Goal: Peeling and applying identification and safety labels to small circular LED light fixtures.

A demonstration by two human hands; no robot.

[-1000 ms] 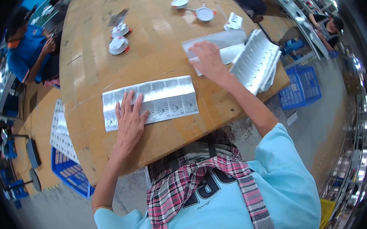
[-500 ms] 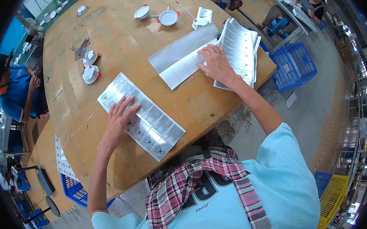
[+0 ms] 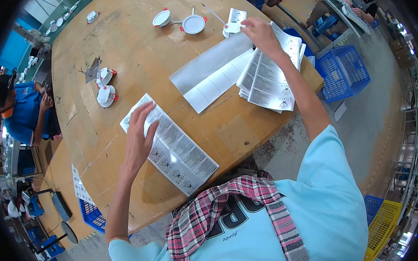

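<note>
Label sheet (image 3: 171, 145) lies flat on the wooden table (image 3: 128, 42) under the open, spread left hand (image 3: 139, 135); right hand (image 3: 260, 32) pinches a small white lamp fitting (image 3: 231, 29) beside the stacked sheets (image 3: 269, 74).

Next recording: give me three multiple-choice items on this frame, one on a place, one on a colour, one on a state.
1. Where does the left hand rest?
A. on the printed label sheet near the table's front edge
B. on the blue crate
C. on the round white lamps

2. What colour is the crate on the floor beyond the table's far right corner?
A. red
B. blue
C. green

3. How is the right hand placed?
A. flat and idle on bare wood
B. hanging below the table
C. stretched out to a small white item at the far end of the stack of printed sheets

Answers:
1 A, its palm lies flat on the label sheet.
2 B, its mesh walls are plainly blue.
3 C, its fingertips reach the small white item past the stack of printed sheets.
</note>
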